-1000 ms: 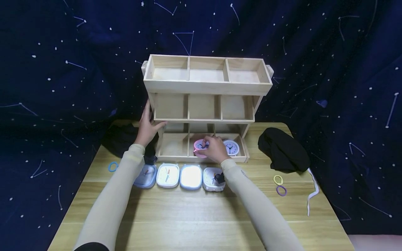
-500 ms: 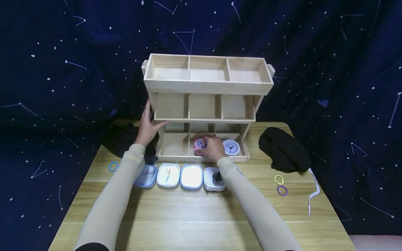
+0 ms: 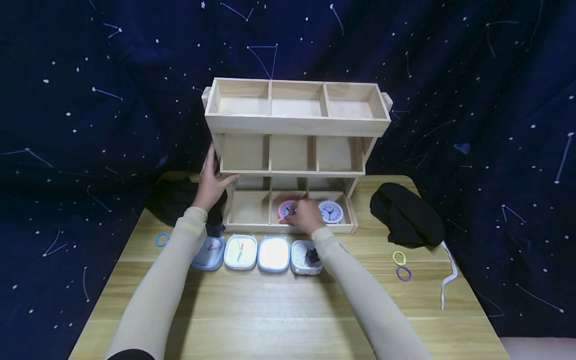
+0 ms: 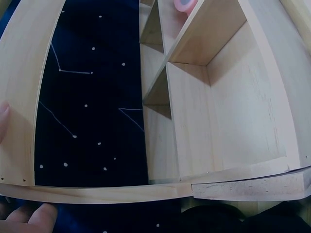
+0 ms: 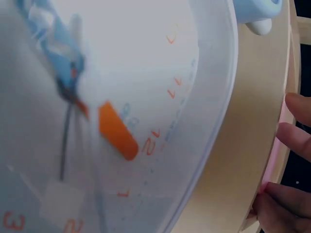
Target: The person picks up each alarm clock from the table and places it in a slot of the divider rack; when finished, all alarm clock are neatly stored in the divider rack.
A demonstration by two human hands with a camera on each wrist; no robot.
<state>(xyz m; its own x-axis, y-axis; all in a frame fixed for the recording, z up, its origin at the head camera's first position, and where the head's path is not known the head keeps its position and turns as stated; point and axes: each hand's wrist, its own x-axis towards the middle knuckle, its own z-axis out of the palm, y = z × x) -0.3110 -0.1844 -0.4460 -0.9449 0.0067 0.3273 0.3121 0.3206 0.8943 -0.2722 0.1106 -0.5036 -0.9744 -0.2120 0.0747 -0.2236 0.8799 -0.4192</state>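
Observation:
A three-tier wooden shelf [image 3: 292, 125] stands at the back of the table. My left hand [image 3: 211, 180] grips its left side post; in the left wrist view the thumb [image 4: 4, 116] lies against the wood. My right hand [image 3: 303, 215] holds a pink round clock [image 3: 285, 209] inside the bottom middle compartment, its fingers [image 5: 299, 141] curled at the pink rim. A white round clock [image 3: 330, 211] lies in the bottom right compartment. The pink clock [image 4: 185, 4] also peeks in at the top of the left wrist view.
Several square clocks [image 3: 240, 251] lie in a row before the shelf; one [image 5: 97, 121] fills the right wrist view. Black cloths lie on the right [image 3: 407, 215] and left [image 3: 173, 197]. Hair ties: blue [image 3: 161, 239], yellow [image 3: 398, 258], purple [image 3: 403, 273]. A white ribbon [image 3: 447, 280] hangs at the right edge.
My right hand has slid a little further into the bottom middle compartment with the pink clock, which now sits lower. The left hand has stayed on the shelf's side.

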